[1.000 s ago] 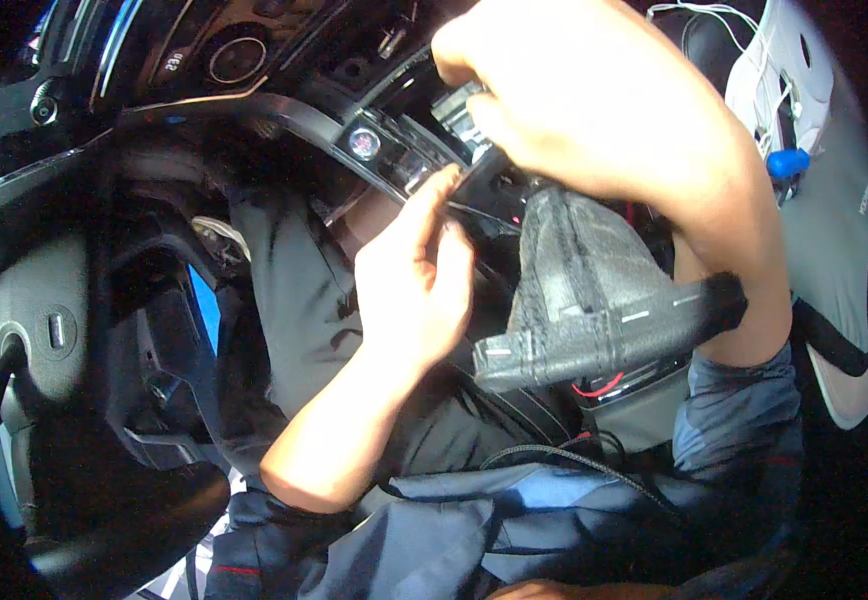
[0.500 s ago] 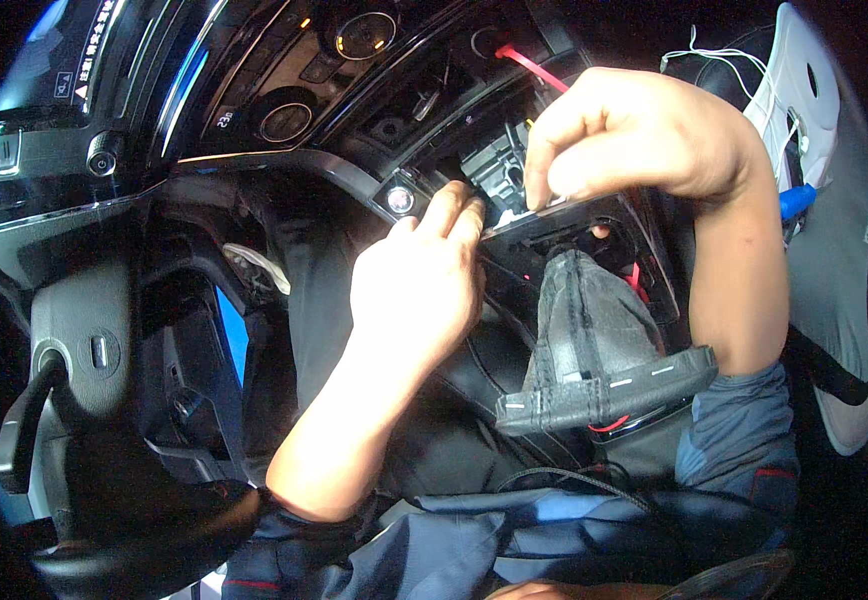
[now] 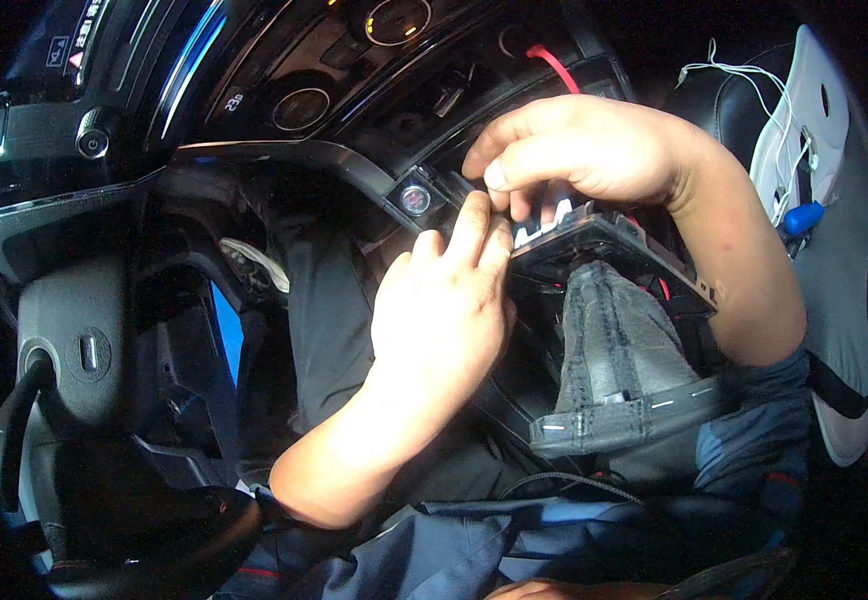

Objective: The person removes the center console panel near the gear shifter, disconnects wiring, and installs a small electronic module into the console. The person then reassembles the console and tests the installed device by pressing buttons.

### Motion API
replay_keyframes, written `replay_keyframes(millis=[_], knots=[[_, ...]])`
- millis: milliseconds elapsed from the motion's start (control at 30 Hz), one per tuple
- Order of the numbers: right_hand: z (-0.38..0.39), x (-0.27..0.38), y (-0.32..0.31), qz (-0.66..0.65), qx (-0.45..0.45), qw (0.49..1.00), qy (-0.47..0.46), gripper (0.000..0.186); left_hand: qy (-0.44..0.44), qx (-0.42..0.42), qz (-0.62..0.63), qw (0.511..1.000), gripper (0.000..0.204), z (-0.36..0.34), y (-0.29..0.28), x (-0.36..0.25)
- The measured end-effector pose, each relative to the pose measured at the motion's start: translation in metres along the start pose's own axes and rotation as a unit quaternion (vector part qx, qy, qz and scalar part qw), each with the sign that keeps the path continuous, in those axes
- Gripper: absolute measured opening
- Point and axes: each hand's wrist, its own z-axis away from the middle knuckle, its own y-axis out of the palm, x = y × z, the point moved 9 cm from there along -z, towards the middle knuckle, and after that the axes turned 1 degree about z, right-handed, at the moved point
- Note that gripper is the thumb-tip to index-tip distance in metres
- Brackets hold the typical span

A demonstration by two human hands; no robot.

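A black console trim panel (image 3: 644,250) is tilted up in the middle, with a grey-black gear lever boot (image 3: 619,335) hanging from its underside. The boot's stitched wide end points toward my lap. My left hand (image 3: 444,310) grips the panel's left edge; its fingertips are partly hidden there. Arching over the panel's far side, my right hand (image 3: 594,150) has thumb and fingers bent together close to the left fingertips. What lies between them is hidden. White connector pieces (image 3: 544,230) show below the right fingers. A round start button (image 3: 415,200) sits beside the left fingers.
Dashboard knobs (image 3: 302,109) lie beyond my hands. A red strap (image 3: 554,66) hangs from the console. On the right seat are a white cable (image 3: 744,68) and a blue-handled item (image 3: 804,218). The steering wheel (image 3: 144,540) is at lower left.
My right hand has moved left, its fingers now close to the left hand's. The panel and boot have tilted and shifted slightly right in the picture; the whole view has also shifted a little.
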Motion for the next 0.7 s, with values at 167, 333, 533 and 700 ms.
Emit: replay_keyframes(millis=[167,333,533,700], knots=[[-0.013,0.008,0.004,0.082,-0.048,0.991,-0.089,0.025,-0.008,-0.026,0.001,1.000,0.062,0.003,-0.005,0.000],[-0.016,-0.014,0.009,-0.097,-0.106,0.990,-0.009,0.029,0.007,-0.023,-0.014,1.000,0.060,0.004,-0.006,0.000],[-0.013,-0.013,0.009,-0.095,-0.125,0.988,-0.006,0.035,0.016,0.007,-0.022,1.000,0.059,0.002,-0.002,0.002],[-0.018,-0.016,0.009,-0.114,-0.090,0.988,-0.045,0.038,0.004,-0.042,-0.032,0.999,0.056,0.000,-0.009,0.005]])
